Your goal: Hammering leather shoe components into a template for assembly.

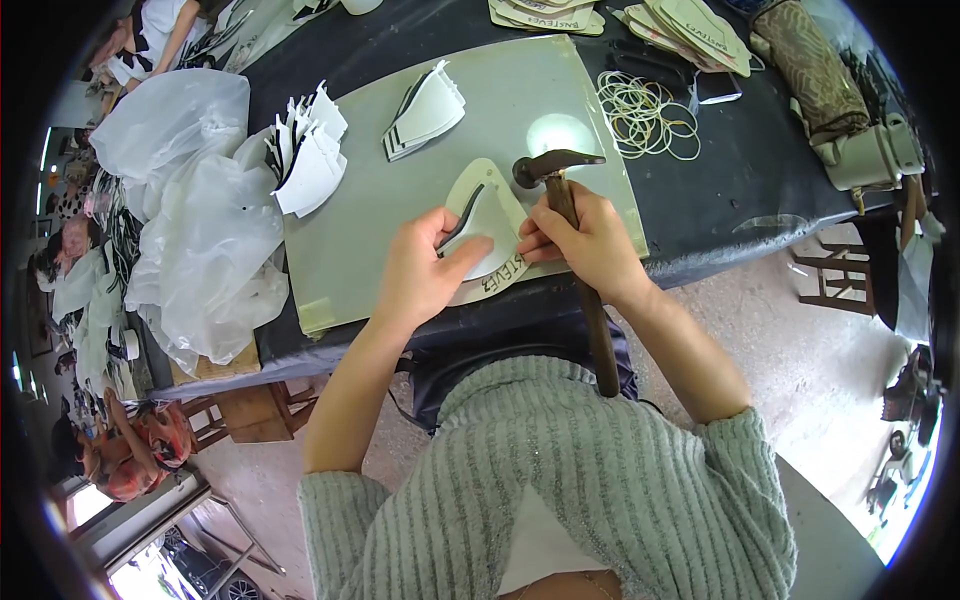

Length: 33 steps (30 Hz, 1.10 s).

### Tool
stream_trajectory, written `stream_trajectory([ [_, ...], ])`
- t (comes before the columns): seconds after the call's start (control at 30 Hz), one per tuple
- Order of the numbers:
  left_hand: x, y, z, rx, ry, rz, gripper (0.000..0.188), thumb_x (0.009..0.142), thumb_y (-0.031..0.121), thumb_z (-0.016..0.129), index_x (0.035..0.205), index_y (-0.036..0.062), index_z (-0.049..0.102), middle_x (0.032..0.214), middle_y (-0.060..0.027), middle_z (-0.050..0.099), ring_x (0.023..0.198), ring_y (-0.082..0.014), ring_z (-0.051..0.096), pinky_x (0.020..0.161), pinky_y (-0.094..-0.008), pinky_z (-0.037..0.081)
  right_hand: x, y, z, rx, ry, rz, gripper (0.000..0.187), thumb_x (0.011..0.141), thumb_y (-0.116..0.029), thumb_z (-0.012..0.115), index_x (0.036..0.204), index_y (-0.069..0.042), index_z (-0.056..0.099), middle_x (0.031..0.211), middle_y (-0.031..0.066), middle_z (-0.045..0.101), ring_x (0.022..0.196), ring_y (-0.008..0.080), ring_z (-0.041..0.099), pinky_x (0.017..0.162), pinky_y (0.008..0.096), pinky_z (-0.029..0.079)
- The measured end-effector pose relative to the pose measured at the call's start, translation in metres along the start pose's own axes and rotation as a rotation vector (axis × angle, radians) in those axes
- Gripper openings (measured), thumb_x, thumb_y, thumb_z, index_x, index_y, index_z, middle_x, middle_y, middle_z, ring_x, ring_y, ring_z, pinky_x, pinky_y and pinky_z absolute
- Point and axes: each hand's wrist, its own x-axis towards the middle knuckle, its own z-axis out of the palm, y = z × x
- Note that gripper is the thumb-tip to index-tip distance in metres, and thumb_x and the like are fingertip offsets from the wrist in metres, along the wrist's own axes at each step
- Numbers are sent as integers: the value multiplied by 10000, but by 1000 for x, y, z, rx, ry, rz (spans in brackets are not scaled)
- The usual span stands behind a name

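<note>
With its thumb on top, my left hand grips a curved white piece with a black edge. That piece lies over a cream card template with handwriting on its lower part. My right hand is closed round the handle of a hammer, its dark head pointing away from me and the handle end toward my body. The fingertips of that hand reach the template's right edge. Under all this lies a grey-green board. Fanned white and black pieces and a smaller bundle rest on it.
Crumpled clear plastic bags fill the table's left side. Pale rubber bands lie right of the board. Card templates are stacked at the back, near a patterned roll on a sewing machine arm. Other people sit at the far left.
</note>
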Motion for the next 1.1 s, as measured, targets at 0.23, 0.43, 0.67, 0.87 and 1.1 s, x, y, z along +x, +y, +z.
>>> stream_trajectory([
  [0.23, 1, 3, 15, 187, 13, 130, 271, 843, 193, 730, 805, -16, 561, 671, -50, 534, 638, -115, 456, 560, -317, 401, -8, 1, -14, -335, 98, -93, 215, 992, -133, 510, 909, 60, 554, 735, 117, 666, 680, 183, 697, 639, 317, 577],
  [0.43, -8, 9, 5, 265, 105, 129, 217, 815, 123, 732, 804, -28, 577, 673, -85, 606, 650, -125, 585, 621, -323, 485, -4, 0, -1, -62, -11, -110, 191, 972, -119, 538, 998, 70, 517, 744, 103, 667, 660, 178, 698, 628, 314, 594],
  [0.67, -1, 18, 13, 491, 101, 194, 241, 814, 123, 740, 764, 1, 538, 623, -26, 555, 569, -111, 543, 513, -343, 415, -6, -13, -15, -363, -172, -98, 194, 976, -106, 542, 933, 82, 534, 822, 112, 683, 682, 174, 712, 610, 297, 604],
  [0.87, 7, 9, -30, 358, 76, 150, 254, 875, 135, 716, 745, 40, 519, 624, 31, 529, 550, -64, 461, 493, -260, 349, 0, -1, -14, -29, -138, 3, 176, 973, -88, 544, 950, 86, 538, 839, 123, 686, 705, 175, 718, 636, 286, 616],
  [1.1, -12, 18, -46, -86, 42, -50, 229, 887, 121, 705, 733, 67, 545, 681, 49, 535, 602, -34, 459, 526, -210, 361, 2, 4, -8, -30, -177, -48, 185, 963, -86, 540, 955, 99, 550, 812, 130, 687, 684, 180, 716, 608, 291, 606],
])
